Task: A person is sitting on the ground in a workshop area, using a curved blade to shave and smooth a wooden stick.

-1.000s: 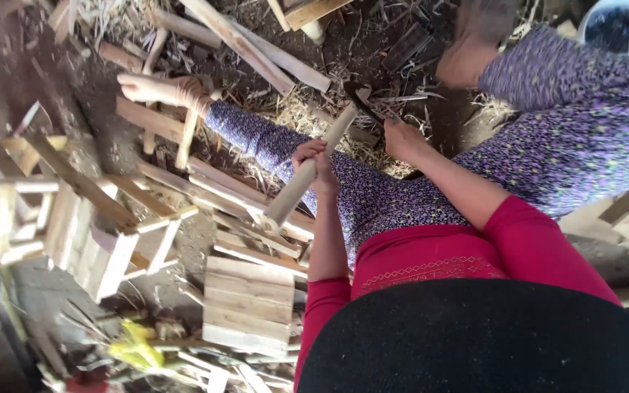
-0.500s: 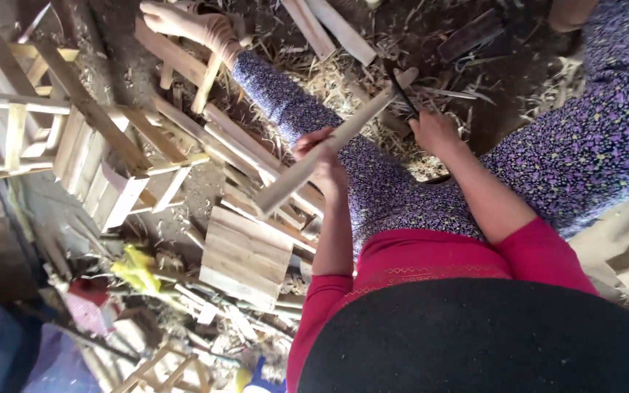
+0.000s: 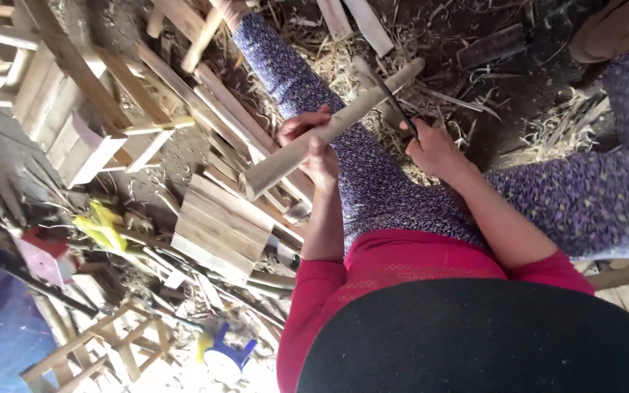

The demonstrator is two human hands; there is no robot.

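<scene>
around us we see a flat slatted wooden panel (image 3: 221,227), small wooden frames (image 3: 89,348), loose wooden slats (image 3: 183,87), a yellow scrap (image 3: 100,225) and straw shavings (image 3: 329,62).

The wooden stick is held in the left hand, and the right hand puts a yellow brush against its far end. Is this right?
Not quite. In the head view the left hand does hold the wooden stick, but the right hand sets a dark blade, not a yellow brush, against its far end.

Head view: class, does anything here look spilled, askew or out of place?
Wood shavings are strewn over the dirt floor around the bamboo stick held in the left hand. Wooden slats lie scattered at odd angles.
</scene>
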